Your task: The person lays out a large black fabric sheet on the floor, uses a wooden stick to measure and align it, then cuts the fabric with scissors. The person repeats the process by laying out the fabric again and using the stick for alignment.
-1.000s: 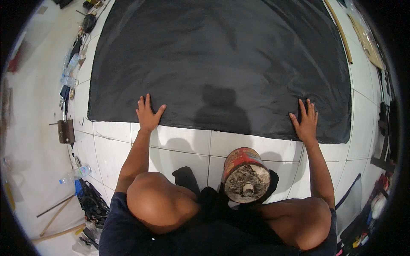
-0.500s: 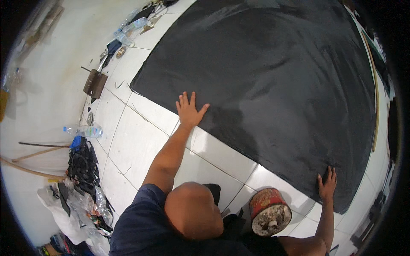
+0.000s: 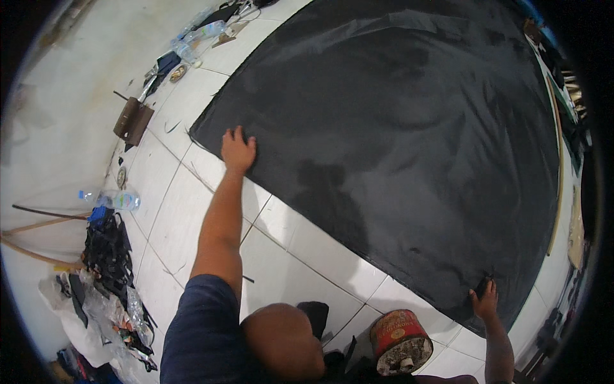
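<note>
A large sheet of black fabric lies spread over the white tiled floor, with shallow wrinkles and a straight near edge. My left hand rests on it by the near edge, not far from the left corner, palm down with fingers slightly apart. My right hand is on the fabric close to its near right corner, thumb held away from the fingers. Small creases show in the cloth around those fingertips. Neither hand appears to hold anything.
A red tin with a crusted grey end stands by the near edge. Along the left wall are a brown metal piece, a plastic bottle, black straps and plastic bags. A long thin strip runs beside the fabric's right side.
My left hand has slid left along the near edge toward the left corner. My right hand sits slightly lower in view, its fingers less stretched. The view has shifted a little.
</note>
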`<control>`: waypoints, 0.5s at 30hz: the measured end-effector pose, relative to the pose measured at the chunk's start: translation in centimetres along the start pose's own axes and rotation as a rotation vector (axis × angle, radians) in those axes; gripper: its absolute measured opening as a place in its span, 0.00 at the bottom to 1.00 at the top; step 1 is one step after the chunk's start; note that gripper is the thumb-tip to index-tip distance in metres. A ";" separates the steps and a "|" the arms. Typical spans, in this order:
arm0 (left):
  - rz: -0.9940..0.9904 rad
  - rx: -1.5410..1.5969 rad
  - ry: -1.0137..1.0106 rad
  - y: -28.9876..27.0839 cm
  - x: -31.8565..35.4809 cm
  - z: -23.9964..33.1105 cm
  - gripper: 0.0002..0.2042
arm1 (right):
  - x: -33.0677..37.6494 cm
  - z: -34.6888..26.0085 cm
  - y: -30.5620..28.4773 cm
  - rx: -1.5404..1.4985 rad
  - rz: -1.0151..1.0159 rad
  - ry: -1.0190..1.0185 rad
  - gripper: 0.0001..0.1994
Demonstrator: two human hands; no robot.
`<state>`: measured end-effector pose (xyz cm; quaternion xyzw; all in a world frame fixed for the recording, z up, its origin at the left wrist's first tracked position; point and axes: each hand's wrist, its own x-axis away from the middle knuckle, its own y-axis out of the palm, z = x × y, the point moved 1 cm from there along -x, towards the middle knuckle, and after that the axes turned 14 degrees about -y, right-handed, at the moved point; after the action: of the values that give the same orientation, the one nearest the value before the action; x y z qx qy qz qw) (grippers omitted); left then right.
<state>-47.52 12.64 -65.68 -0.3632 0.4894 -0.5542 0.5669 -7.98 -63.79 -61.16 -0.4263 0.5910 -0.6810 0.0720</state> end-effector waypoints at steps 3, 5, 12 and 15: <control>0.063 -0.040 -0.075 0.7 -4.7 -3.0 0.30 | -0.8 1.9 0.6 0.066 -0.063 0.000 0.47; 0.081 -0.092 -0.126 0.4 -7.1 -4.2 0.30 | -1.0 0.5 -0.1 0.050 -0.133 0.109 0.49; -0.174 -0.278 -0.305 -0.7 -11.3 -5.5 0.28 | -1.0 -1.9 -2.2 0.003 -0.201 0.166 0.52; -0.253 -0.313 -0.379 -2.6 -12.0 -5.5 0.21 | -1.2 -3.2 -2.6 -0.055 -0.194 0.171 0.53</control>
<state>-52.38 24.85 -62.84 -0.6016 0.4051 -0.4605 0.5118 -8.29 -59.98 -59.31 -0.4239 0.5695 -0.7020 -0.0568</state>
